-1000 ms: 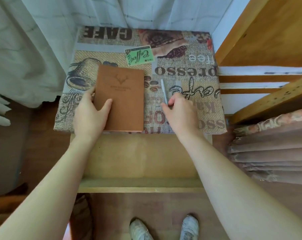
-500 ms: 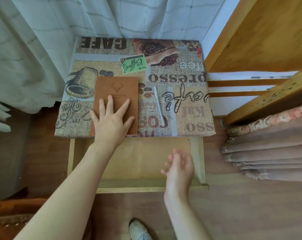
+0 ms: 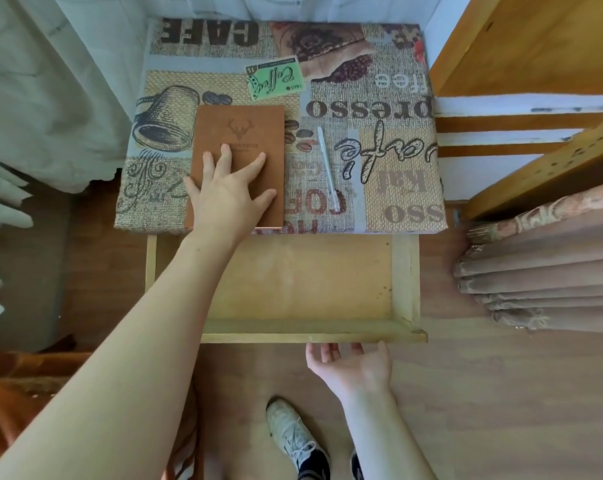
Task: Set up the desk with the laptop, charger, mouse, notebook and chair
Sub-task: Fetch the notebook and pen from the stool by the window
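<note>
Right hand [image 3: 353, 367] dropped, open, below drawer [image 3: 313, 336]; left hand [image 3: 229, 199] flat on notebook [image 3: 239, 140] beside pen [image 3: 327, 168].

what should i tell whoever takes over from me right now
Left hand: flat on the brown notebook, fingers spread, not gripping.
Right hand: open, palm up, just under the front edge of the open drawer, which looks empty.
White pen lies right of the notebook on the desk.
Done: notebook on desk. Left: laptop, charger, mouse and chair, none in view.
</note>
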